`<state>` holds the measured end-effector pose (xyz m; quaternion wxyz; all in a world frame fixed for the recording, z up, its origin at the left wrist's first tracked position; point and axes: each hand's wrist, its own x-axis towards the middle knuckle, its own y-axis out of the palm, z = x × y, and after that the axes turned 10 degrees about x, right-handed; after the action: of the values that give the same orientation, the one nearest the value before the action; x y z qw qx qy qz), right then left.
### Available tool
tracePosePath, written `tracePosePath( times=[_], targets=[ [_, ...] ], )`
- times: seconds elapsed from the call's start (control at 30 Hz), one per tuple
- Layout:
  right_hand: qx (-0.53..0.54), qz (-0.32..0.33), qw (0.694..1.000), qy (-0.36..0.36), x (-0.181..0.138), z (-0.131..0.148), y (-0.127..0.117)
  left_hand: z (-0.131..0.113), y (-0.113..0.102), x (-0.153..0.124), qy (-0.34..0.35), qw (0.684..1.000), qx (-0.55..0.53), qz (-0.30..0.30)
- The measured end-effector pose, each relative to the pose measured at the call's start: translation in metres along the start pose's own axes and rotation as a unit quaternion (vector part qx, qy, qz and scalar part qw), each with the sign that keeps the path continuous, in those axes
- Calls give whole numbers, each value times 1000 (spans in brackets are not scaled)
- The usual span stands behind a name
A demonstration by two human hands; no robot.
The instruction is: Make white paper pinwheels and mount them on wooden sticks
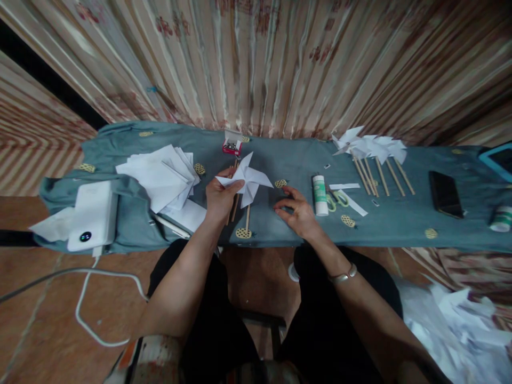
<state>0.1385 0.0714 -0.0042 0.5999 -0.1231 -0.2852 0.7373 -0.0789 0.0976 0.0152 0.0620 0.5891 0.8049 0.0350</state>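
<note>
My left hand grips a white paper pinwheel by one blade, thumb on top. Below the blades a wooden stick shows; whether it is joined to the pinwheel I cannot tell. More wooden sticks lie under my left hand. To the right, my right hand hovers apart from the pinwheel, fingers bent and spread, with nothing visible in them. Behind the pinwheel stands a small open red box of shiny metal pieces. A glue stick and green-handled scissors lie right of my right hand.
Paper sheets, a pen and a white power bank with a cable occupy the left. Several finished pinwheels on sticks lie at the right, near a black phone. A curtain hangs behind the cloth-covered table.
</note>
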Motion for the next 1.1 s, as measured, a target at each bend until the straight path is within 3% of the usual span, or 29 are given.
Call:
tracePosePath(
  times=[0.27,0.47,0.73,0.83,0.97,1.1],
  targets=[
    [-33,-20,999,-15,2,9,-15,1,4,-2,1,1000,14,-5],
    [-60,33,998,-9,4,25,-9,3,5,-3,0,1000,21,3],
    [-115,60,991,-34,-1,25,-7,5,6,-4,-6,1000,19,0],
    [-68,46,996,-46,-5,31,-11,6,8,-6,-5,1000,25,-1],
    [73,-34,996,-44,-6,41,-17,5,11,-13,10,998,67,10],
    [132,-89,987,-31,-3,48,-15,8,14,-20,17,996,88,27]
  ],
)
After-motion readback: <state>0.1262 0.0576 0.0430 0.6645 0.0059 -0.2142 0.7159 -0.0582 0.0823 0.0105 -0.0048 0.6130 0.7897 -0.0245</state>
